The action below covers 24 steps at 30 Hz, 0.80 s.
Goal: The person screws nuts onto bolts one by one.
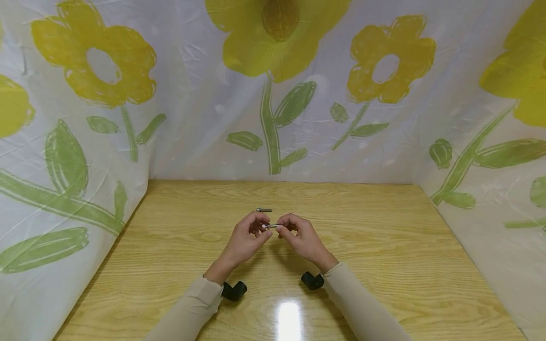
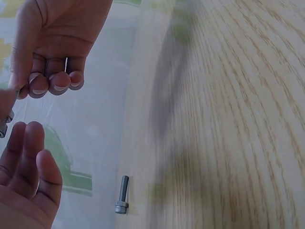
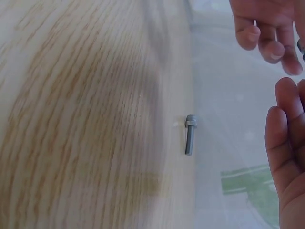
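Above the table, both hands meet at a small metal bolt (image 1: 274, 226) that lies roughly level, its head toward the left. My left hand (image 1: 247, 239) has thumb and index finger at the head end. My right hand (image 1: 304, 237) pinches the shank's other end between thumb and index finger. In the left wrist view only a bit of the held bolt (image 2: 4, 128) shows at the frame's edge. A second bolt (image 1: 264, 210) lies on the table just beyond the hands; a ring sits under its head (image 3: 191, 122).
The wood-grain table (image 1: 179, 227) is bounded at the back and both sides by a white cloth (image 1: 187, 142) printed with yellow flowers. A black angular piece (image 1: 234, 291) shows beside the left sleeve, and another black piece (image 1: 313, 281) beside the right sleeve.
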Each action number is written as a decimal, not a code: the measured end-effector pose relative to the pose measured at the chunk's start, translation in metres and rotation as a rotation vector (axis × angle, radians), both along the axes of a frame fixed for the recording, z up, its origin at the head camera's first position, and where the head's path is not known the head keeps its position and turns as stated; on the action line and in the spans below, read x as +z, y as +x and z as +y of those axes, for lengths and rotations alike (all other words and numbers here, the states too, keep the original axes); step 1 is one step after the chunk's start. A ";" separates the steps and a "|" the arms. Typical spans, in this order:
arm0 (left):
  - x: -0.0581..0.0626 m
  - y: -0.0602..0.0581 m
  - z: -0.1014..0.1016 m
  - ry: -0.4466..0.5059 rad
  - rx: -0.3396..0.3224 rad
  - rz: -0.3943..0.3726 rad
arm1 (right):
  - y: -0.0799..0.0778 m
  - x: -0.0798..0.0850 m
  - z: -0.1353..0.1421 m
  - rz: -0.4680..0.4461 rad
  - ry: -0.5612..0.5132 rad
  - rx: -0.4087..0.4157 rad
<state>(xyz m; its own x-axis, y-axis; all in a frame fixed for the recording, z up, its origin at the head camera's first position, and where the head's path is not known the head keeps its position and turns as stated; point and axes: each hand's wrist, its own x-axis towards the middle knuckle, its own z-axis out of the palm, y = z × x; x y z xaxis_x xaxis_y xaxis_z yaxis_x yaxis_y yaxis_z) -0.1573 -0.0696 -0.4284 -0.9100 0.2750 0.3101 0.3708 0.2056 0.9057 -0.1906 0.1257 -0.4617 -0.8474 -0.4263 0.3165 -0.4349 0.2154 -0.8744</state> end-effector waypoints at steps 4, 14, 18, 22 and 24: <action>0.001 0.000 0.001 -0.010 -0.002 0.041 | 0.000 0.001 -0.001 -0.021 0.001 -0.009; -0.003 -0.001 -0.001 -0.057 0.023 -0.084 | 0.013 0.025 -0.004 -0.047 0.025 0.003; -0.024 -0.011 -0.003 -0.017 0.012 -0.046 | 0.013 0.025 -0.004 -0.061 0.027 0.008; -0.034 -0.017 -0.004 -0.008 0.014 0.025 | 0.003 0.005 -0.002 -0.048 0.021 -0.006; -0.034 -0.017 -0.003 -0.016 0.021 0.035 | 0.000 0.000 -0.002 -0.036 0.016 -0.009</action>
